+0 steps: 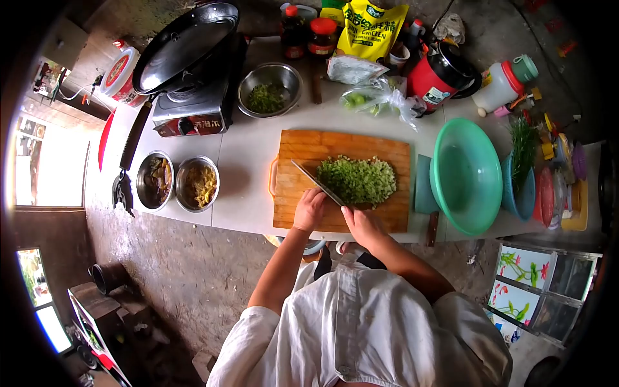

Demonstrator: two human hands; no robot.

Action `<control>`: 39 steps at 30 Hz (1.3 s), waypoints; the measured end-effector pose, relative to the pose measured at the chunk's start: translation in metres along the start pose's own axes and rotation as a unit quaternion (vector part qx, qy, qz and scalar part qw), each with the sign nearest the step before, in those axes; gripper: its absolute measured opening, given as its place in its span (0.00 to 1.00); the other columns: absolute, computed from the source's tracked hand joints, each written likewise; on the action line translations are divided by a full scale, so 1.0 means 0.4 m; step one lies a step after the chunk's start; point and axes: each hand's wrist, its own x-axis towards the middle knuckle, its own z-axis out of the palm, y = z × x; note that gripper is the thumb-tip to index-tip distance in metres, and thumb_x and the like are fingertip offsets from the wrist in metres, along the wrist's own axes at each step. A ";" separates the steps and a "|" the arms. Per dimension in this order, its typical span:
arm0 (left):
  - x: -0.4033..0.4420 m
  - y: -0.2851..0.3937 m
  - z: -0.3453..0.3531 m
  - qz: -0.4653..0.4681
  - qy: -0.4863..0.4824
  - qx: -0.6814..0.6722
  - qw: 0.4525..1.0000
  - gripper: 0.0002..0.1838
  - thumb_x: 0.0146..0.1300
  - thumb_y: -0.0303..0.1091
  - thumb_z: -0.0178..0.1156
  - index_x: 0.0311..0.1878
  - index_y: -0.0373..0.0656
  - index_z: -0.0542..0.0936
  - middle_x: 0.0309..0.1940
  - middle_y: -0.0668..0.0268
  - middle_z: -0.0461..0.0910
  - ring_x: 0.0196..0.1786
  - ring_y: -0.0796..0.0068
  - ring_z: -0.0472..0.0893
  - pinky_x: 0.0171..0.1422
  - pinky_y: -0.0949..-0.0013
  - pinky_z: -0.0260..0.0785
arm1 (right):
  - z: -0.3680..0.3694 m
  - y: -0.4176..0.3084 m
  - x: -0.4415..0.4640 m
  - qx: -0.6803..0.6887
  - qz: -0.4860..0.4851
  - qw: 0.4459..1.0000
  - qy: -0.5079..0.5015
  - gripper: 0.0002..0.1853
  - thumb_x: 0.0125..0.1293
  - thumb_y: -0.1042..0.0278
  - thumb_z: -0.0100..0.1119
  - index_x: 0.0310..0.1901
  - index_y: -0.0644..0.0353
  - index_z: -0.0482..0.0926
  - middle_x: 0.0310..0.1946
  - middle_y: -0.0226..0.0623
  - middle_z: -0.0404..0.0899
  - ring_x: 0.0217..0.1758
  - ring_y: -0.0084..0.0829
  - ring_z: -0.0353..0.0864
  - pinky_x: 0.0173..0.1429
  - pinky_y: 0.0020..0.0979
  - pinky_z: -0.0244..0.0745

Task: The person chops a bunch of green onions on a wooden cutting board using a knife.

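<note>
A knife slants over the wooden cutting board, its blade seen nearly edge-on. My right hand is closed around its handle, most of which the fingers hide. Closed fingers of my left hand meet the blade's left side, close to the handle end. Just right of the blade lies a pile of finely chopped green vegetable, spread across the board's middle and right.
Beyond the board stands a steel bowl of chopped greens. Left are two steel bowls of food and a wok on a portable stove. A green basin, a blue-green cleaver and a red kettle are right.
</note>
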 end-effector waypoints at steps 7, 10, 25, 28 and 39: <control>-0.006 -0.002 0.003 -0.028 0.004 -0.003 1.000 0.14 0.44 0.20 0.56 0.37 0.40 0.74 0.40 0.59 0.74 0.43 0.56 0.73 0.49 0.61 0.68 | -0.015 -0.025 -0.016 -0.029 0.017 0.998 -0.053 0.22 0.69 0.52 0.41 0.30 0.62 0.77 0.20 0.53 0.76 0.24 0.53 0.76 0.29 0.49 0.71; -0.002 0.003 0.000 -0.032 0.007 -0.004 0.999 0.13 0.46 0.21 0.57 0.38 0.40 0.75 0.39 0.59 0.75 0.43 0.56 0.74 0.48 0.61 0.69 | 0.021 -0.020 0.007 -0.057 0.011 0.998 -0.021 0.23 0.68 0.51 0.41 0.29 0.61 0.78 0.19 0.51 0.76 0.22 0.52 0.77 0.28 0.48 0.71; -0.002 0.004 0.002 -0.032 0.032 0.001 0.999 0.12 0.43 0.19 0.55 0.34 0.39 0.73 0.37 0.59 0.74 0.40 0.56 0.74 0.46 0.62 0.69 | 0.017 -0.029 0.016 -0.023 0.041 0.998 -0.045 0.25 0.69 0.50 0.39 0.26 0.63 0.77 0.18 0.53 0.76 0.24 0.53 0.77 0.30 0.49 0.72; -0.009 -0.002 0.002 -0.039 0.027 0.004 0.999 0.12 0.43 0.20 0.56 0.34 0.39 0.73 0.36 0.59 0.74 0.40 0.57 0.74 0.46 0.62 0.69 | -0.016 -0.045 -0.001 -0.004 0.048 0.996 -0.071 0.27 0.68 0.48 0.39 0.23 0.63 0.76 0.18 0.53 0.76 0.23 0.53 0.77 0.30 0.49 0.72; -0.016 0.005 -0.027 0.003 0.006 0.011 1.000 0.14 0.45 0.20 0.55 0.38 0.39 0.76 0.39 0.61 0.76 0.42 0.59 0.74 0.49 0.63 0.69 | 0.042 -0.014 -0.006 -0.055 0.065 0.995 -0.042 0.31 0.69 0.48 0.39 0.17 0.63 0.76 0.17 0.54 0.75 0.22 0.53 0.77 0.28 0.48 0.71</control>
